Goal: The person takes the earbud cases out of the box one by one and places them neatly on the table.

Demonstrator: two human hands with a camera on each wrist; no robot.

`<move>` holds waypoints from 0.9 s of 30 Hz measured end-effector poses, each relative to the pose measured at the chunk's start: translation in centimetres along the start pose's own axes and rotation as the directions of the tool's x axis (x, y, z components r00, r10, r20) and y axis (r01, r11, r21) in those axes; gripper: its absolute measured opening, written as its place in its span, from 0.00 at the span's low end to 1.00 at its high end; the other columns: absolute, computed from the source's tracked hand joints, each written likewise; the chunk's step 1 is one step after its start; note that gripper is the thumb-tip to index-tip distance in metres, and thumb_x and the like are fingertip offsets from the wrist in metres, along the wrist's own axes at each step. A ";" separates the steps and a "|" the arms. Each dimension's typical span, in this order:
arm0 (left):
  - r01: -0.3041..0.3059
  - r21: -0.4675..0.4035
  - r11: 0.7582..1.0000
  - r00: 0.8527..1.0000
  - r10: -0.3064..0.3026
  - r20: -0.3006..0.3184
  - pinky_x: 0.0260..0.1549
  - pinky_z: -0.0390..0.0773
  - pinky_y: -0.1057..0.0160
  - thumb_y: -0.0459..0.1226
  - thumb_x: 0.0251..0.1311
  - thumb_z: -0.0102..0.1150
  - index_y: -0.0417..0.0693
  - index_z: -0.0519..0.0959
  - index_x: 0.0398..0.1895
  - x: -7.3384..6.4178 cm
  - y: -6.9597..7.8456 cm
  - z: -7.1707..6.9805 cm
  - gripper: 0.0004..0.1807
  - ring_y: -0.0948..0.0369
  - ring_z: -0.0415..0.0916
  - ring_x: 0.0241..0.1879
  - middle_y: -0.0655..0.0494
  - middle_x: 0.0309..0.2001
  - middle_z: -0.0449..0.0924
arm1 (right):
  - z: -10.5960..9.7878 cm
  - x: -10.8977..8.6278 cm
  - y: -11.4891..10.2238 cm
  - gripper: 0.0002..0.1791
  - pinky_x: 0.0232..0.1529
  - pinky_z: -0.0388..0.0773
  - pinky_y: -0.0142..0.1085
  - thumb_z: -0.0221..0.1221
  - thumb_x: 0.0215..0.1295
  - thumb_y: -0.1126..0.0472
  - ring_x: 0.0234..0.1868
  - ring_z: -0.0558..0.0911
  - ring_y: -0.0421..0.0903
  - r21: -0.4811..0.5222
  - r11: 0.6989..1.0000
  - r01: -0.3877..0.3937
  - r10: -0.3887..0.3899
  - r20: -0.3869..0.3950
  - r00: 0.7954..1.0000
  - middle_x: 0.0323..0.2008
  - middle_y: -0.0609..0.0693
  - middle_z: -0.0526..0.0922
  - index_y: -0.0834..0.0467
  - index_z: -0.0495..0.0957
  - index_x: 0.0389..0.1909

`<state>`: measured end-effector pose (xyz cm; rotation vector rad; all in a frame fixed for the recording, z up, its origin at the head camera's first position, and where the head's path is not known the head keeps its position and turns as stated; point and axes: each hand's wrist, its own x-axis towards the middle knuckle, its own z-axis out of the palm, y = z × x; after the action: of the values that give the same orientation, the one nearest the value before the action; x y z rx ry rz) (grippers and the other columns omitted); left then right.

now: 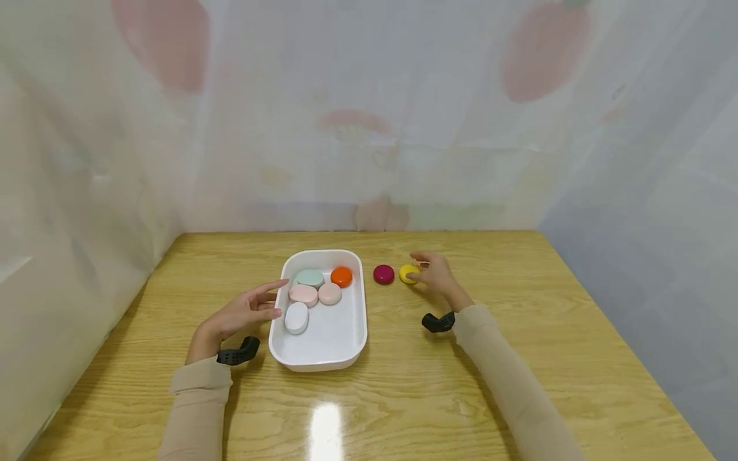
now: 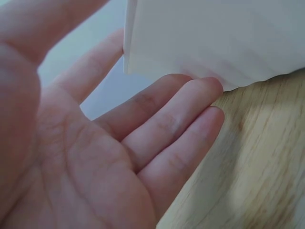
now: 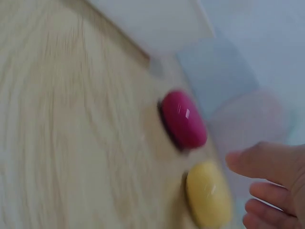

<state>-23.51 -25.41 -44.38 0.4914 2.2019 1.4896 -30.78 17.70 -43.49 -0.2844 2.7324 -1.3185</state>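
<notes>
A white tray [image 1: 337,333] stands on the table, left of centre in the head view. My left hand [image 1: 245,314] is at its left side, fingers extended; in the left wrist view the fingertips rest against the outer wall. To the right of the tray sit a glossy magenta disc [image 1: 383,274] and a glossy yellow disc [image 1: 406,271]. My right hand [image 1: 438,275] reaches around the yellow disc, thumb in front and fingers behind. The right wrist view shows the thumb beside the yellow disc [image 3: 208,194], the fingers loosely bent behind it.
Inside the tray lie an orange disc [image 1: 341,276], a mint oval [image 1: 310,278], a pink oval [image 1: 303,295], a pink round piece [image 1: 330,294] and a white oval [image 1: 296,318]. A printed curtain [image 1: 450,173] hangs behind the wooden table [image 1: 450,397].
</notes>
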 end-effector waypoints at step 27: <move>-0.025 -0.056 0.998 0.999 0.027 0.030 0.59 0.76 0.50 0.40 0.67 0.56 0.50 0.49 0.77 0.5 -0.5 1.8 0.39 0.38 0.65 0.66 0.29 0.70 0.58 | 7.7 -2.4 -9.6 0.24 0.57 0.79 0.45 0.68 0.56 0.65 0.53 0.82 0.58 0.051 0.943 0.328 -0.329 0.284 0.901 0.51 0.65 0.82 0.70 0.76 0.53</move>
<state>-22.99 -23.92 -45.50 0.5230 2.1320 1.5425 -25.98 6.50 -40.75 -0.8987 2.5070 -1.2287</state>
